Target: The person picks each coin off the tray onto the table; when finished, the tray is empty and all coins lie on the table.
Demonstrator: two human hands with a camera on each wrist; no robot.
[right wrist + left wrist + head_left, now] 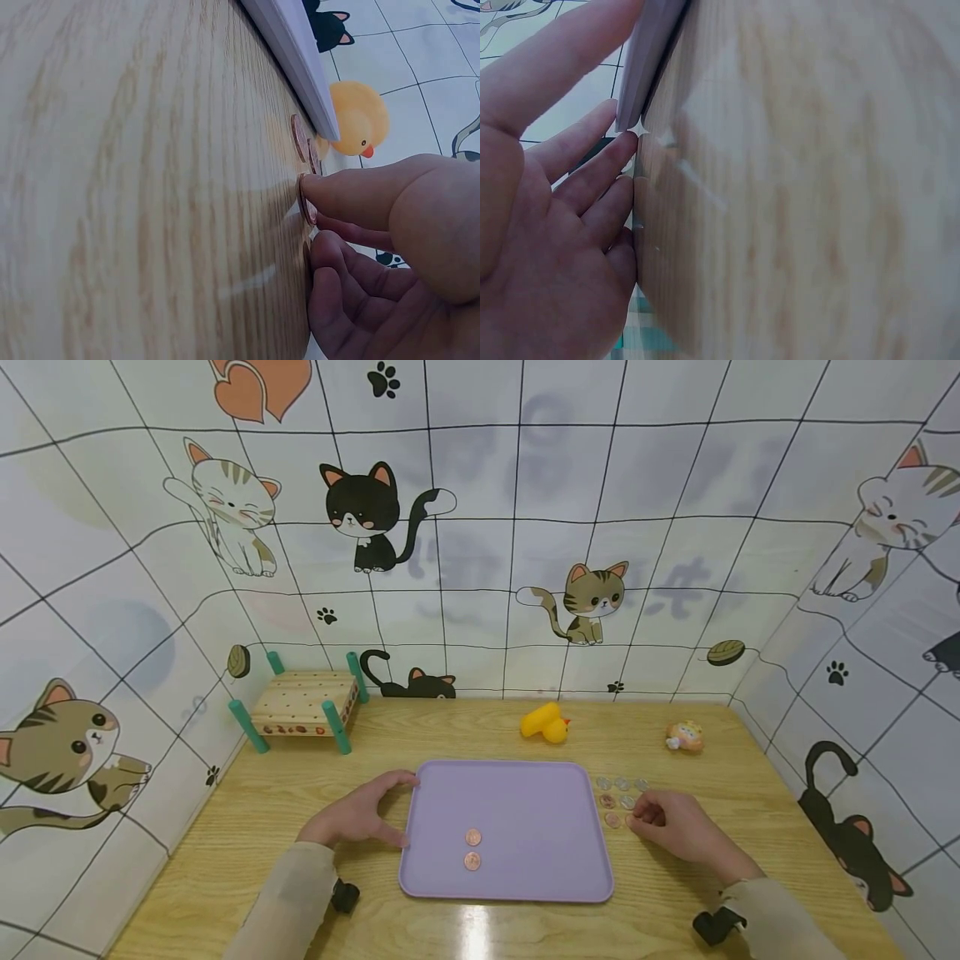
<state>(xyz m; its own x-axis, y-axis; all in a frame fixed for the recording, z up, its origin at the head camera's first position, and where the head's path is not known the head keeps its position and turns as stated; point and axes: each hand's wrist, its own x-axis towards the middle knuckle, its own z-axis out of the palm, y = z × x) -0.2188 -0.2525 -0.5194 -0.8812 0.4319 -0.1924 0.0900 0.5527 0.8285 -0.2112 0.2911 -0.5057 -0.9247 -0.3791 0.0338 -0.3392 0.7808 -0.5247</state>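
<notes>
A lilac tray (517, 827) lies on the wooden table, with two copper coins (472, 848) on its left part. My left hand (363, 814) spreads along the tray's left side, thumb and fingertips right at its rim. In the left wrist view the fingers (592, 180) stand loosely extended beside the tray's edge (641, 67). Right of the tray is a group of silver coins (622, 783) and copper coins (612, 820). At its near end my right hand (678, 831) pinches a copper coin (308, 204) low at the tabletop, its other fingers curled.
Behind the tray lies a yellow toy duck (546, 723). A small orange-and-white figurine (684, 737) sits at the back right. At the back left stands a small wooden bed-like stand (303, 702) with green posts. Cat-patterned cloth walls (480, 552) surround the table.
</notes>
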